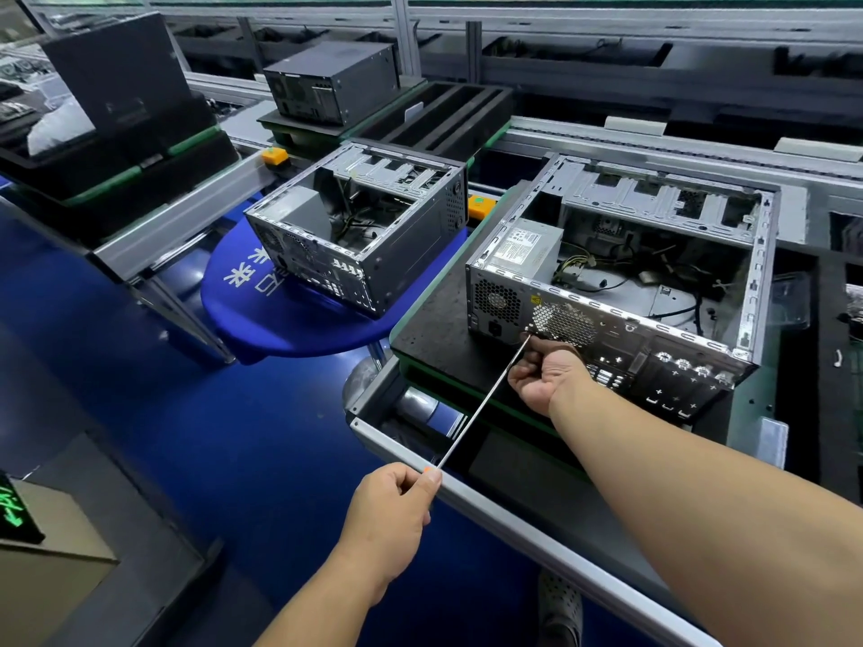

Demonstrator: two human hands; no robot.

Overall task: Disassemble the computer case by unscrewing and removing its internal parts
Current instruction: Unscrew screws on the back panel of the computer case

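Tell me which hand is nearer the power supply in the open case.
Right. The right hand is at the rear panel just below the power supply, guiding the screwdriver tip; the left hand holds its handle, well back.

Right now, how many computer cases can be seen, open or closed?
3. One open case lies nearest, at the hands. A second open case sits to its left on the blue round table. A closed case stands behind. Others may be hidden farther back.
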